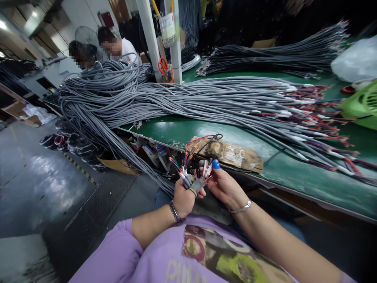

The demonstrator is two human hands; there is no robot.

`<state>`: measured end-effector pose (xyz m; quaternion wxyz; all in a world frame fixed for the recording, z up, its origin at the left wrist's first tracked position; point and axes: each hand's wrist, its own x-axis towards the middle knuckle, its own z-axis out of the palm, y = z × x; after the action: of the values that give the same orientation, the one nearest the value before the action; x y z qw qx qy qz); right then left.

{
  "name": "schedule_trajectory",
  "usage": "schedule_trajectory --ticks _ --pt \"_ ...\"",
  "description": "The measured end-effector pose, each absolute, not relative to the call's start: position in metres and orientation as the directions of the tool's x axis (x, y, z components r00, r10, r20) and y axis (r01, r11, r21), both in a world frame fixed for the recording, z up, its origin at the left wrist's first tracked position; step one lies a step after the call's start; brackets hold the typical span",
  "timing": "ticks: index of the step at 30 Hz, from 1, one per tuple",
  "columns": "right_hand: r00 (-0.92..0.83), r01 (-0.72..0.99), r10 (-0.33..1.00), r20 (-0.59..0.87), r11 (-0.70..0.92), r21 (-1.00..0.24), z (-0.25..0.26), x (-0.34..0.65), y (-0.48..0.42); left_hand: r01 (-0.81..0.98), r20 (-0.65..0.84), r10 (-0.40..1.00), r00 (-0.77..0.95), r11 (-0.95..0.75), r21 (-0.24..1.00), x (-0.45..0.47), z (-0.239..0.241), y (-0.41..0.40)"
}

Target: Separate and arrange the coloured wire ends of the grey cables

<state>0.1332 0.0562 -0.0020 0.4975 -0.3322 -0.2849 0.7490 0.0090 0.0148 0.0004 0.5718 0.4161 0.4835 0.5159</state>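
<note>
My left hand is closed around several grey cables near their ends, just in front of the bench edge. Fanned-out coloured wires stick up from the cable ends. A grey cover with a band sits on its thumb. Close beside it, my right hand pinches a small pale pink tool, whose exact kind I cannot make out. One of its fingertips wears a blue cover. Thin wire ends show between the two hands.
A large pile of grey cables lies across the green bench. A worn taped block rests at its edge. Black cable bundles, a green basket and orange scissors are farther back. Two people are at back left.
</note>
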Motion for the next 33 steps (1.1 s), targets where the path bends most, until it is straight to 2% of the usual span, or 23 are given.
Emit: schedule_trajectory --ticks 7,10,13,19,24,26,30,33 --pt "-0.243 -0.611 0.917 -0.315 -0.397 -0.685 -0.004 0.136 0.056 -0.175 -0.124 0.992 0.013 0.124 0.977 0.006 -0.003 0.011" --pt "-0.382 -0.538 0.854 -0.353 -0.516 -0.666 -0.002 0.145 0.051 -0.163 -0.117 0.993 0.029 0.120 0.979 0.001 -0.005 0.009" --pt "-0.530 -0.393 0.775 -0.345 -0.585 -0.709 0.001 0.155 0.046 -0.126 -0.129 0.990 0.052 0.135 0.983 -0.003 -0.006 0.006" --pt "-0.497 -0.193 0.824 -0.272 -0.410 -0.891 0.010 0.159 0.042 -0.040 -0.185 0.966 0.183 0.195 0.980 -0.005 0.003 0.005" --pt "-0.605 -0.108 0.764 -0.224 -0.357 -0.928 0.016 0.157 0.040 0.053 -0.326 0.864 0.384 0.332 0.942 -0.008 0.006 0.009" --pt "-0.544 -0.156 0.807 -0.230 -0.366 -0.917 0.011 0.160 0.039 0.046 -0.325 0.874 0.362 0.331 0.942 -0.009 0.004 0.010" --pt "-0.388 -0.335 0.859 -0.333 -0.468 -0.818 -0.004 0.167 0.035 -0.046 -0.280 0.945 0.170 0.291 0.955 -0.010 -0.002 0.011" --pt "-0.363 -0.343 0.859 -0.362 -0.484 -0.805 -0.012 0.163 0.027 -0.103 -0.261 0.962 0.079 0.268 0.958 -0.009 -0.005 0.011"
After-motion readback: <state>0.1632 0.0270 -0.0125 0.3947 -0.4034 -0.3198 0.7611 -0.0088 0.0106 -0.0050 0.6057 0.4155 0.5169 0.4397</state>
